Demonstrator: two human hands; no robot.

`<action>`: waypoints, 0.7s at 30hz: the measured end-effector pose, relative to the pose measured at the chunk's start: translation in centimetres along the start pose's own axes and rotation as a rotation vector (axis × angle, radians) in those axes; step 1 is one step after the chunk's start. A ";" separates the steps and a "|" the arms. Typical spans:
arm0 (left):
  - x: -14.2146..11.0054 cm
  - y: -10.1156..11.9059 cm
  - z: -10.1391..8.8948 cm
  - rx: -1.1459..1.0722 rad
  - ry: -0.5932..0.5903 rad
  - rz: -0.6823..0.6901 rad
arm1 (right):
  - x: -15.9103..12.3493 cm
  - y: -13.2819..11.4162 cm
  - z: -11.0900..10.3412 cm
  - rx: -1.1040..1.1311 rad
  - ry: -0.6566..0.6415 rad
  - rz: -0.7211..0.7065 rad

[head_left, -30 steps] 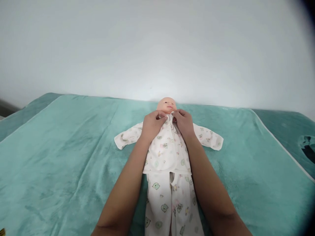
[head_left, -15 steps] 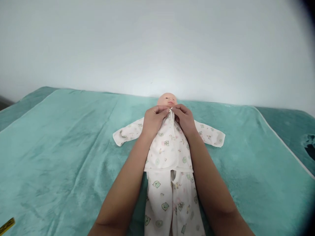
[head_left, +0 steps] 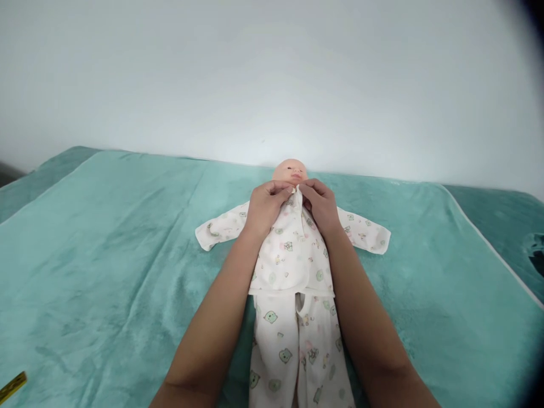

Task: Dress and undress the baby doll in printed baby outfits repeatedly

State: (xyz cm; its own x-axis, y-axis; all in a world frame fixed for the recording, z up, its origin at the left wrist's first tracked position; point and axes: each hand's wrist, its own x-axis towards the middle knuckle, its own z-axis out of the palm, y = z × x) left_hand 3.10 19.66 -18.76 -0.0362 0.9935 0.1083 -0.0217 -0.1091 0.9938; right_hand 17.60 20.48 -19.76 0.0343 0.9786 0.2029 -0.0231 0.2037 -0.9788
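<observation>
A baby doll (head_left: 289, 169) lies on its back on a teal blanket (head_left: 106, 255), head toward the wall. It wears a white printed top (head_left: 289, 255) and matching trousers (head_left: 293, 351), sleeves spread to both sides. My left hand (head_left: 264, 207) and my right hand (head_left: 319, 205) meet at the doll's neck. Each pinches an edge of the top's collar just under the chin, fingers closed on the cloth. My forearms run along either side of the doll's body.
The blanket covers a wide flat surface that ends at a plain white wall (head_left: 272, 73). A small yellow object (head_left: 12, 386) lies at the near left corner. A dark shape (head_left: 536, 249) shows at the right edge of the bedding.
Both hands stay pinched at the collar with only slight finger shifts. The view has tilted a little, so the doll sits higher and the yellow object came into sight.
</observation>
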 end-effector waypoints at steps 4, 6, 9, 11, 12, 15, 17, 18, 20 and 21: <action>0.1 -0.3 0.0 -0.053 -0.014 -0.007 | -0.1 -0.1 -0.2 -0.025 -0.017 -0.002; 0.1 -0.3 0.0 -0.071 -0.016 -0.018 | -0.1 -0.1 -0.3 -0.010 -0.021 -0.010; 0.1 -0.3 0.0 -0.106 -0.027 -0.038 | -0.1 0.0 -0.4 0.008 -0.035 -0.040; 0.0 -0.2 0.0 -0.130 -0.033 -0.050 | -0.1 0.1 -0.4 0.013 -0.053 -0.032; 0.0 -0.2 0.0 -0.138 -0.032 -0.054 | -0.1 0.2 -0.5 0.015 -0.063 -0.022; -0.1 0.0 0.0 -0.147 -0.023 -0.063 | -0.1 0.3 -0.6 0.025 -0.092 -0.011; -0.1 0.1 -0.1 -0.143 -0.016 -0.068 | -0.1 0.3 -0.6 0.038 -0.109 -0.029; -0.1 0.1 -0.1 -0.140 -0.013 -0.070 | -0.1 0.3 -0.5 0.044 -0.118 -0.039; 0.0 0.0 -0.2 -0.125 -0.009 -0.073 | -0.1 0.2 -0.5 0.042 -0.125 -0.059; 0.1 0.0 -0.3 -0.115 -0.005 -0.076 | -0.1 0.1 -0.4 0.030 -0.124 -0.064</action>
State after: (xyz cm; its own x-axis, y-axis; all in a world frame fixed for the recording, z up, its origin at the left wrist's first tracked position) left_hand 2.84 19.71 -18.77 -0.0249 0.9991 0.0335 -0.1383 -0.0367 0.9897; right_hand 18.02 20.37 -19.94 -0.0868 0.9594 0.2685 -0.0552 0.2645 -0.9628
